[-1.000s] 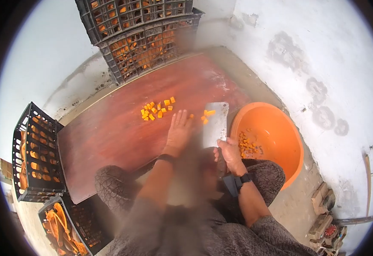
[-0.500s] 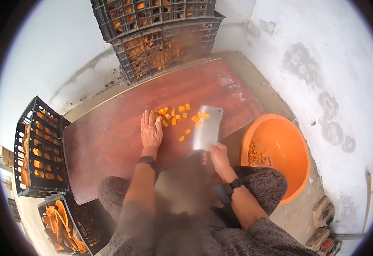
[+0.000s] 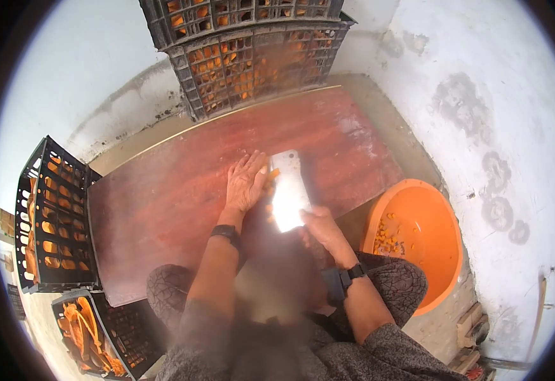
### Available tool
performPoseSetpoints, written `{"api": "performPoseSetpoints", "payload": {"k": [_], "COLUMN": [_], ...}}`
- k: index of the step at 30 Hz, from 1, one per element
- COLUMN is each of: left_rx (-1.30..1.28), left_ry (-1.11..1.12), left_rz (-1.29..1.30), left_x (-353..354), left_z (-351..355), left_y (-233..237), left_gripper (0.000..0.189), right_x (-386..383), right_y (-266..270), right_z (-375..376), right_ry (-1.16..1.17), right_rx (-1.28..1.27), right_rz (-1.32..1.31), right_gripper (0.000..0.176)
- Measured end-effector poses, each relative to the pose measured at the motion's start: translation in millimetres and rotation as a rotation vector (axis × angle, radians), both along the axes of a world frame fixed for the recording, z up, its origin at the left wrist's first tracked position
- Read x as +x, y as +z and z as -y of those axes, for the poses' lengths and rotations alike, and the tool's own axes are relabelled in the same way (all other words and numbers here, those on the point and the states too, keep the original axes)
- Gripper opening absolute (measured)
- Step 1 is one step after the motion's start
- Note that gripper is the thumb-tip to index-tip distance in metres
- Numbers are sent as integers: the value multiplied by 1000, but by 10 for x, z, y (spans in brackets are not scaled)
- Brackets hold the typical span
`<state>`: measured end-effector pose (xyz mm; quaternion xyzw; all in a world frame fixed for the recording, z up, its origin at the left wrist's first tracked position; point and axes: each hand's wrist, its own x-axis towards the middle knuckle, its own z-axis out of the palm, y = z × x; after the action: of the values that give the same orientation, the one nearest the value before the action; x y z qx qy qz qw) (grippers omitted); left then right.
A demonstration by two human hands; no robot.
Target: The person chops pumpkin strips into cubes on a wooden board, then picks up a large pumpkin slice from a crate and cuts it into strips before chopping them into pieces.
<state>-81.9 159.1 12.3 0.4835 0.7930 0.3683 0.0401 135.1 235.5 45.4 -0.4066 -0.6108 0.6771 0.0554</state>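
On the reddish board (image 3: 182,171), my left hand (image 3: 246,182) lies with its fingers stretched, beside several orange cubes (image 3: 270,184). My right hand (image 3: 322,227) is closed round the handle end of a broad cleaver (image 3: 288,190), whose shiny blade reaches up over the board. The cubes lie between my left hand and the blade, and the blade hides some of them. The cleaver's handle is hidden in my right hand.
An orange basin (image 3: 426,232) with small orange cubes stands at the right. Black crates of orange pieces stand behind the board (image 3: 252,70), at the left (image 3: 55,222) and at the lower left (image 3: 109,333). A white wall (image 3: 500,114) rises at the right.
The cleaver and my right hand have moved left. My left hand has shifted right and up, and the scattered cubes are now gathered between hand and blade.
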Motion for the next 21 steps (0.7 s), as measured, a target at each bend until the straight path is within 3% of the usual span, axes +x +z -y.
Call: {"api": "performPoseSetpoints", "payload": {"k": [10,15,19,21], "left_rx": [-133,108,155,-64], "left_ry": [-69,-55,-8,-103], "left_rz": [110,223,70,-6], "left_x": [76,122,120,123], "left_z": [221,226,91,101], "left_y": [32,18,39,70], "left_gripper": [45,44,45,45], "right_x": [69,116,129,141], "right_y": [-50,-49,-11,-8], "right_z": [229,314,347,356], "right_ry": [-35,-69,-65,-60], "right_rx": [-72,-67,-85,-89], "right_rz": [-43,-32,-12,2], "right_gripper": [26,25,25,25]}}
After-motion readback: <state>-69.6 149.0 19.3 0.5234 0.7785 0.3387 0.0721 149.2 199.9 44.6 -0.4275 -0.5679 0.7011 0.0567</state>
